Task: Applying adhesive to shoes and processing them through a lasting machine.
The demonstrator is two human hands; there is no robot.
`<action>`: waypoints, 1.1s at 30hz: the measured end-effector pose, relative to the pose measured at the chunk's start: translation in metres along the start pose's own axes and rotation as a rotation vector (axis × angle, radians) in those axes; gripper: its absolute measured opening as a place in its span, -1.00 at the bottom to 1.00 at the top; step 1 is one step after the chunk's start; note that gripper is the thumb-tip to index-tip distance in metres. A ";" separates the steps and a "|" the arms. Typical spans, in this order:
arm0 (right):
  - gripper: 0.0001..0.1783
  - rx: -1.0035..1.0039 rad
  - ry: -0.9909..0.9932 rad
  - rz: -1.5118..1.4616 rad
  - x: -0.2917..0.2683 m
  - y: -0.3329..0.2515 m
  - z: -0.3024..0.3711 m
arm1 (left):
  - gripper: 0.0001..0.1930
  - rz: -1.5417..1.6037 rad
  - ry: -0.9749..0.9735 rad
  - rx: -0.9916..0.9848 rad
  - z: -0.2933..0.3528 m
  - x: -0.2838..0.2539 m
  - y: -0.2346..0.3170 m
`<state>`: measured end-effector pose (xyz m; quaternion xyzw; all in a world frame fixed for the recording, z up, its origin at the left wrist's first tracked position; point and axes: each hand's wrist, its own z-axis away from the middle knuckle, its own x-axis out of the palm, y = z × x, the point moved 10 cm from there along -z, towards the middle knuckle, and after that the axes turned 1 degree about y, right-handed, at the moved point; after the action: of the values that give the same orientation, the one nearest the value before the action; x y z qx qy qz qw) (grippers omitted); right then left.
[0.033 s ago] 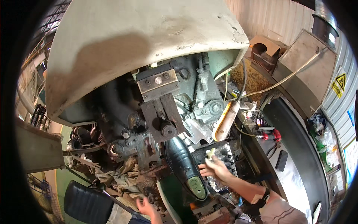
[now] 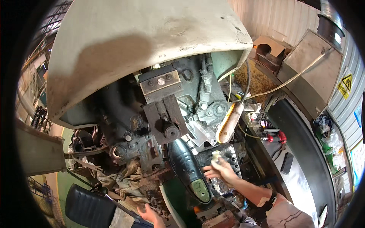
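In the middle a black shoe upper sits tilted on a last, whose green top shows at the near end. Its far end lies under the dark round plunger of the machine. My right hand is at the shoe's right side, fingers curled toward it; whether they touch it I cannot tell. Between thumb and fingers it holds a small pale yellow piece, partly hidden. Low in the picture, left of the shoe, my left hand is open, with nothing in it.
A white machine hood hangs overhead. A worn yellow-edged handle dangles on a cable to the right of the plunger. Beyond it a red-and-black tool lies on the bench beside a black belt. A black seat stands at lower left.
The pale yellow piece has turned in my right hand, from a cross-like outline to a narrower one. My left hand has shifted slightly, its fingers more spread. The shoe has not moved.
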<state>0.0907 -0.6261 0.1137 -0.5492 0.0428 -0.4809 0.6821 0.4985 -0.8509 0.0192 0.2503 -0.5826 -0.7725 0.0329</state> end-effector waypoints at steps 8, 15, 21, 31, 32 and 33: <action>0.03 -0.030 0.052 0.050 -0.028 -0.007 0.009 | -0.66 0.120 0.048 -0.190 -0.053 -0.003 -0.157; -0.03 0.098 0.013 0.074 0.024 0.019 0.013 | -0.11 -0.102 -0.499 -0.666 -0.052 0.044 -0.317; -0.25 -0.237 0.110 0.097 -0.003 0.020 -0.020 | -0.57 0.314 -0.321 0.385 0.071 0.060 0.078; -0.41 -0.001 -0.093 -0.087 0.073 0.037 -0.002 | -0.45 0.687 -0.939 -0.233 0.218 0.159 0.134; -0.41 -0.051 -0.044 -0.068 0.072 0.033 -0.001 | -0.45 0.674 -0.958 -0.197 0.219 0.157 0.137; -0.41 -0.100 0.003 -0.048 0.070 0.029 0.000 | -0.45 0.660 -0.975 -0.160 0.219 0.156 0.139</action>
<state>0.1464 -0.6772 0.1237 -0.5828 0.0546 -0.4950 0.6421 0.2359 -0.7549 0.1350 -0.3313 -0.5173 -0.7888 0.0188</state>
